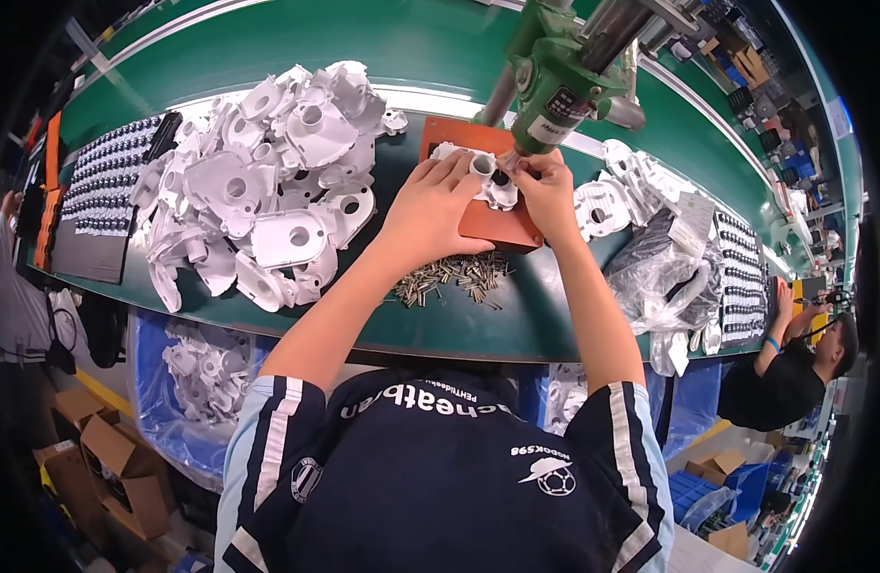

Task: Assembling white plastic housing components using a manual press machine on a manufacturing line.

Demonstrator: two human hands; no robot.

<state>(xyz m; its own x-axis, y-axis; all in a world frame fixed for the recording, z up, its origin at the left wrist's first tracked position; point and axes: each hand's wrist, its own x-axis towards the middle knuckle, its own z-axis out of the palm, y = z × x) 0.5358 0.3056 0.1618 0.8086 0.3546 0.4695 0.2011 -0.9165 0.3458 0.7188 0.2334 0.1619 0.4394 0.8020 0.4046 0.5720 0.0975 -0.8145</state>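
Observation:
A white plastic housing with a round collar lies on an orange base plate, below the head of a green bench press. My left hand holds the housing from its left side, fingers over the top and thumb stretched toward me. Close under the press tip, my right hand is closed in a pinch at the housing's right edge. Whatever sits between those fingertips is too small to make out. Loose small metal pins lie heaped just in front of the plate.
A tall heap of white housings stands at left, beside a tray of black-and-silver parts. More white parts, a clear plastic bag and another parts tray lie right. Blue-lined bins stand below; a co-worker is far right.

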